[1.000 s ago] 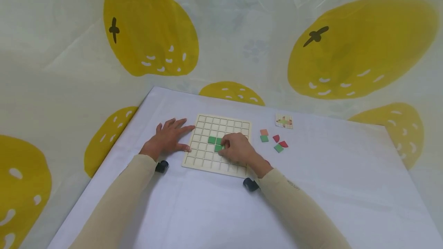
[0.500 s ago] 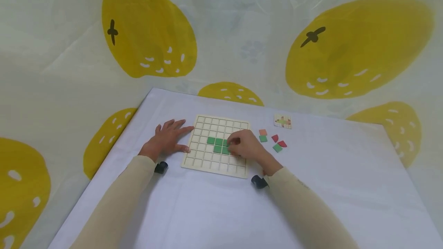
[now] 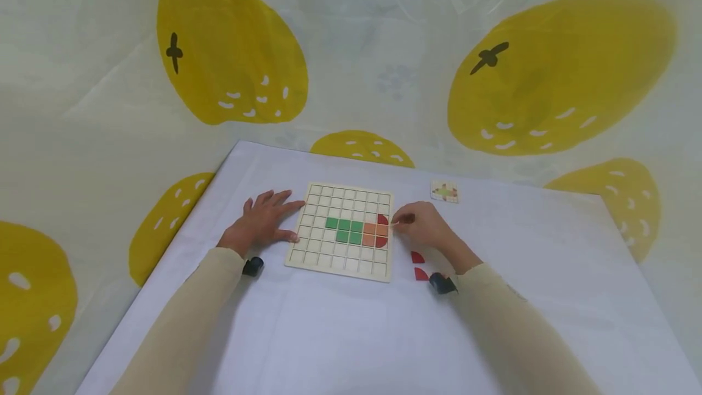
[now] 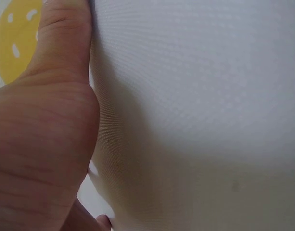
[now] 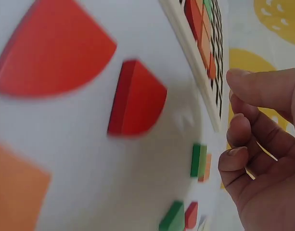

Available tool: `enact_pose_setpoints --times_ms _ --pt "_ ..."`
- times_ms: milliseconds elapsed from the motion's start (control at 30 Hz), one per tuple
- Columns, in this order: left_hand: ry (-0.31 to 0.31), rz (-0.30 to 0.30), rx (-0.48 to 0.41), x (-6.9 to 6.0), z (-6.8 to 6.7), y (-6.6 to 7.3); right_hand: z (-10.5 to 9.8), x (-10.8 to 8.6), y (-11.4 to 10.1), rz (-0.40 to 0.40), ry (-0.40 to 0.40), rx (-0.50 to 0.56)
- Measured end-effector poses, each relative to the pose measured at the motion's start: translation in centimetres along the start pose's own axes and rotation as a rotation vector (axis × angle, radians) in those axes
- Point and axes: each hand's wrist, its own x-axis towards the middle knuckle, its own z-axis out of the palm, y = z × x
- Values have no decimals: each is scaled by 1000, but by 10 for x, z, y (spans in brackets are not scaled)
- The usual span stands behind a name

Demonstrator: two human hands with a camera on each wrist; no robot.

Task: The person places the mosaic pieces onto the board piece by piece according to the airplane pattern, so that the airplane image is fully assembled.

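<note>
A pale grid board (image 3: 323, 255) lies on the white table. Across its middle run green square tiles (image 3: 343, 224), orange square tiles (image 3: 370, 229) and two red quarter-round tiles (image 3: 382, 219). My left hand (image 3: 260, 218) rests spread at the board's left edge, index fingertip and thumb against it; only its thumb side (image 4: 46, 125) shows in the left wrist view. My right hand (image 3: 425, 227) hovers by the board's right edge. Its fingers (image 5: 238, 130) are loosely bent, and I see nothing between thumb and fingertips. Two loose red quarter-round tiles (image 3: 418, 258) lie below it.
Beyond the right hand, the right wrist view shows loose green tiles (image 5: 173, 216), with an orange tile (image 5: 205, 167) and a red one (image 5: 191, 215). A small pattern card (image 3: 445, 191) lies at the table's back right. A lemon-print cloth (image 3: 373, 47) hangs behind.
My right hand has moved right from the board's middle to past its right edge, uncovering the orange and red tiles on the board. The left hand stays put.
</note>
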Motion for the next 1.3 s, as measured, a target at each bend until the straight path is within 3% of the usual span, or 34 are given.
enact_pose_setpoints --times_ms 333,700,1067,1300 --pt "12 10 6 -2 -2 0 -26 -10 40 -9 39 -41" --pt "-14 -27 -17 -1 -6 -3 -45 -14 82 22 -17 -78" --pt "-13 -7 -39 -2 -3 -1 -46 -22 89 111 -70 -44" --pt "1 -5 -27 -2 -1 0 -45 -28 86 91 -76 -28"
